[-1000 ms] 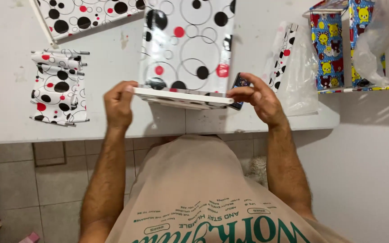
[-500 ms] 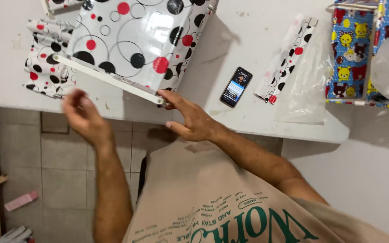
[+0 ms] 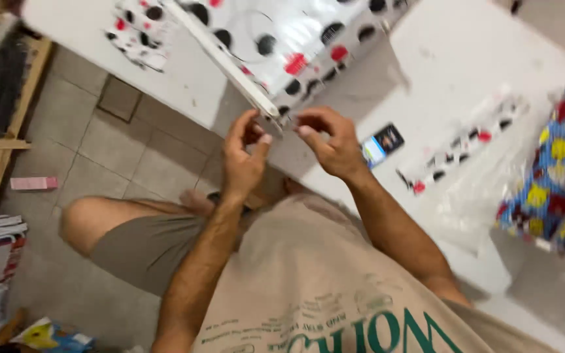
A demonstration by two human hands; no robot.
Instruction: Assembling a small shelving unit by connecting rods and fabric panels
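White worktop (image 3: pixel 465 72), dotted gift bag (image 3: pixel 295 39) lying at its edge: we pinch its near corner, left hand (image 3: pixel 242 157) and right hand (image 3: pixel 331 140) fingers closed on it, best kept aligned; phone (image 3: pixel 382 142) nearby.

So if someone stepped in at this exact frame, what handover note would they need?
Left hand: fingertips pinching the near corner of the dotted gift bag.
Right hand: pinching the same corner from the other side.
Things: the bag lies on the white table; a phone is just right of the right hand, a folded dotted strip beyond it, and a blue and yellow patterned bag at far right.
Done: bag body looks formed.
Left: the corner in hand seems unfinished.
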